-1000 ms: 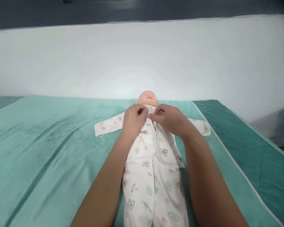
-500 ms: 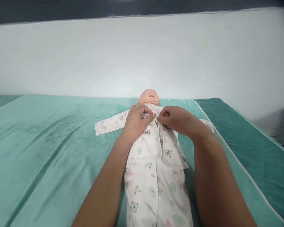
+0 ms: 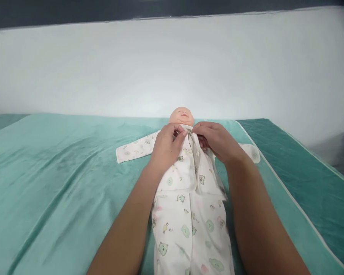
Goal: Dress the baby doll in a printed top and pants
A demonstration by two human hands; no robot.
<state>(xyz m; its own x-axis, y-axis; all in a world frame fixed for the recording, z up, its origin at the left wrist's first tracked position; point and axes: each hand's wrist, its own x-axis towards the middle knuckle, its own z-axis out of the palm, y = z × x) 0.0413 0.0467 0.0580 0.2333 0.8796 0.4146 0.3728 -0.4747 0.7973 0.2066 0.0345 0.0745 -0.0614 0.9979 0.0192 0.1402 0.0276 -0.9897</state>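
A baby doll [image 3: 181, 115] lies on its back, dressed in a white baby shirt [image 3: 174, 173] printed with small animals and matching trousers [image 3: 176, 233]. At the collar, my left hand [image 3: 169, 143] pinches the shirt's left front edge between thumb and fingers. Just across from it, my right hand [image 3: 215, 139] pinches the right front edge near the neck. Below the hands the two front edges lie close together, with a narrow gap between them. Both sleeves stretch out sideways, the right one partly behind my right forearm. The fingertips hide any fastener at the collar.
Under the doll spreads a light green sheet [image 3: 74, 198] with a long crease on the left. A darker green cover [image 3: 298, 168] shows on the right beyond a pale edge. Behind the bed stands a white wall [image 3: 149, 68].
Both hands have moved up the shirt front to the collar, the right one also turning and shifting slightly left. More of the right sleeve's cuff now shows.
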